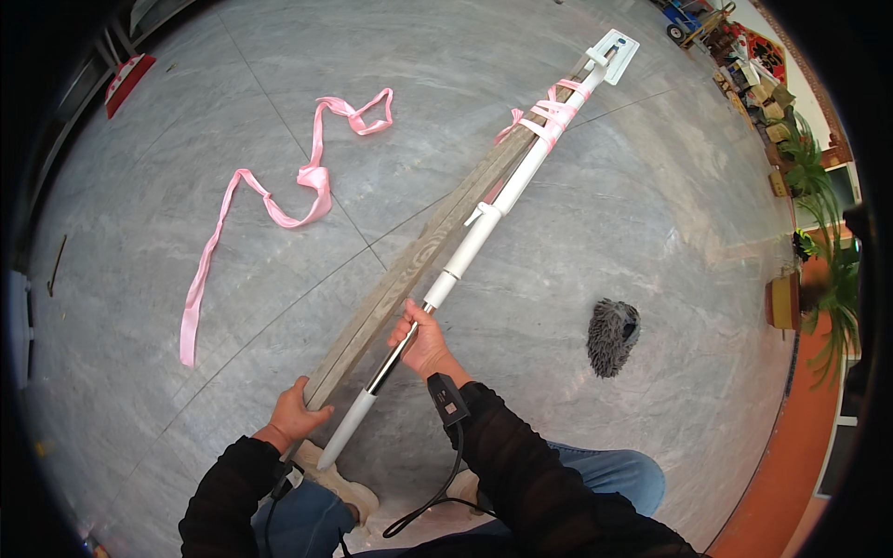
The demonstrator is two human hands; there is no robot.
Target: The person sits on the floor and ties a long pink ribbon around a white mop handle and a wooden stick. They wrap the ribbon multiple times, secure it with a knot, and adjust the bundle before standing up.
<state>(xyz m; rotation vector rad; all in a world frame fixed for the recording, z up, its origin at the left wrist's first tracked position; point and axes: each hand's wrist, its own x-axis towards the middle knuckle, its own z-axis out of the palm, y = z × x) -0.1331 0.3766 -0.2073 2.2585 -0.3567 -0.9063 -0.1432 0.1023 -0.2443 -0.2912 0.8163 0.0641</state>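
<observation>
My left hand (294,413) grips the near end of a long wooden board (425,244). The fingers of my right hand (420,340) are closed around the metal section of a white telescopic mop pole (481,230). Pole and board lie side by side and spread apart towards me. Pink ribbon (551,115) is wrapped around both near their far end, where the pole carries a flat white mop head plate (622,56). Another length of pink ribbon (315,199) lies loose and twisted on the floor to the left.
A grey shaggy mop pad (612,337) lies on the floor at the right. At the upper left is a red broom head (130,84); a short stick (57,265) lies at the far left. Potted plants (783,300) and stacked items stand along the right edge.
</observation>
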